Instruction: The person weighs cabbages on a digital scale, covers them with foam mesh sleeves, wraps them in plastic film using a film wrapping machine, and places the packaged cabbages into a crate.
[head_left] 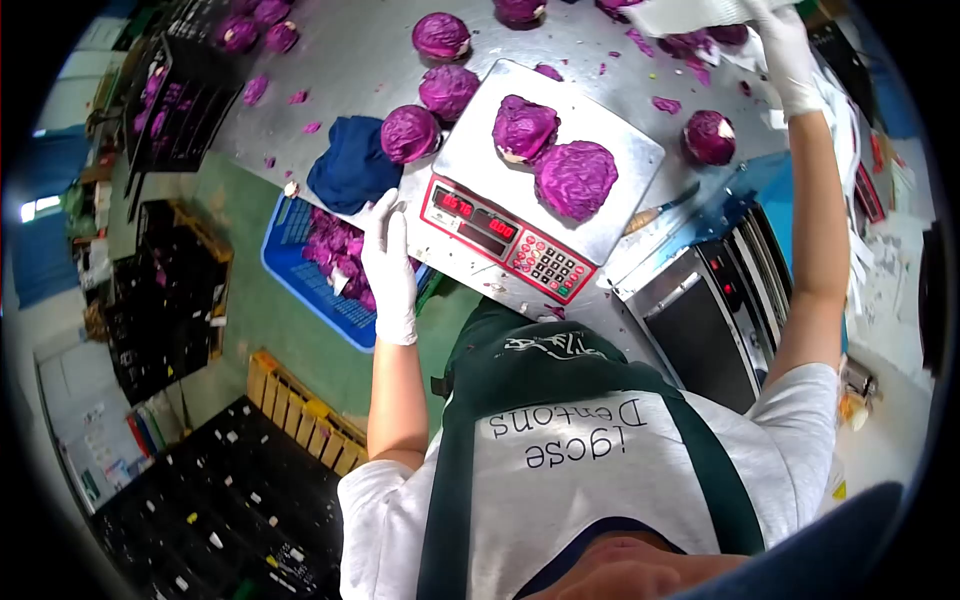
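Two red cabbages (525, 129) (577, 180) rest on the metal plate of a digital scale (640, 150) with a red-rimmed keypad and lit digits. My left hand (388, 265), in a white glove, is at the table edge left of the scale, fingers stretched out and holding nothing. Just beyond its fingertips lies a crumpled dark blue cloth (355, 165). At the far right my gloved right hand (785, 55) grips the edge of a white sheet-like piece (685, 14), cut off by the frame; its material is unclear.
Several more red cabbages (440, 37) and loose leaves lie on the metal table (340, 60). A blue basket (355, 333) of purple trimmings is below the left edge. A knife (660, 210) lies right of the scale, near a machine (700, 310). A black crate (185, 110) stands left.
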